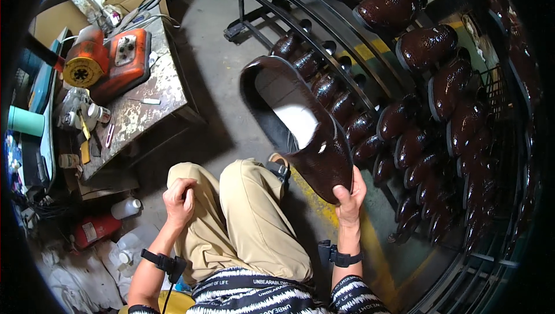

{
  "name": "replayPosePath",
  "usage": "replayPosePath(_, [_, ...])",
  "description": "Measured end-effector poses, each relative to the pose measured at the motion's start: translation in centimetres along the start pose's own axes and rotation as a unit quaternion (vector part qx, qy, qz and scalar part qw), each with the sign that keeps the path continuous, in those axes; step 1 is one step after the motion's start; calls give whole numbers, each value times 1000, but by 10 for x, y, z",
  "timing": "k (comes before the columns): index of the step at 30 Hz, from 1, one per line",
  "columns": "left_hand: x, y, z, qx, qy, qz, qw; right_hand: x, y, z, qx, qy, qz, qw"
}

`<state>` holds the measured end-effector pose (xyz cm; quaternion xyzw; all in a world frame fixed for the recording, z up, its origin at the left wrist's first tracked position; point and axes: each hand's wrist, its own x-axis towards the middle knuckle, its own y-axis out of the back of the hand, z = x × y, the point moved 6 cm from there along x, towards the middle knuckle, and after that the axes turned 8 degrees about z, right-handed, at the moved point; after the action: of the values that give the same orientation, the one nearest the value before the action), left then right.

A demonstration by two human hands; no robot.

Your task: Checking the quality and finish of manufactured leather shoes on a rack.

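My right hand (351, 199) grips a dark brown slip-on shoe (324, 166) by its toe, thumb on top and fingers along the outer side. The shoe is held up in front of my knees with its heel end pointing away and to the left. Its opening faces me and shows a dark lining and a white patch inside. Loosely curled, my left hand (180, 199) rests on my left knee; nothing shows between its fingers. Several glossy dark brown shoes (426, 47) stand on a metal rack (289, 5) to the right, beyond the held shoe.
A worn workbench (156, 103) on the left bears an orange machine (124, 62), a small white jar (99, 113), scissors (149, 3) and a white-handled tool (151, 101). Below it lie a red container (95, 230) and white plastic bottles (128, 207). A yellow line crosses the floor.
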<state>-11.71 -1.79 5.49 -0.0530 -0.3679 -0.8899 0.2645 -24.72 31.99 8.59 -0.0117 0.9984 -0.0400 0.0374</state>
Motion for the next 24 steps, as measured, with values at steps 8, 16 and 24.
replayPosePath(8, [-1, 0, 0, -8, -6, 11, 1000, -13, 22, 70, 300, -166, 73, 937])
replayPosePath(16, [-1, 1, -3, -8, -22, 14, 1000, -20, 20, 81, 370, -227, 42, 900])
replayPosePath(24, [1, 3, -2, -11, 0, -3, 1000, 37, 12, 60, 253, -57, 168, 951])
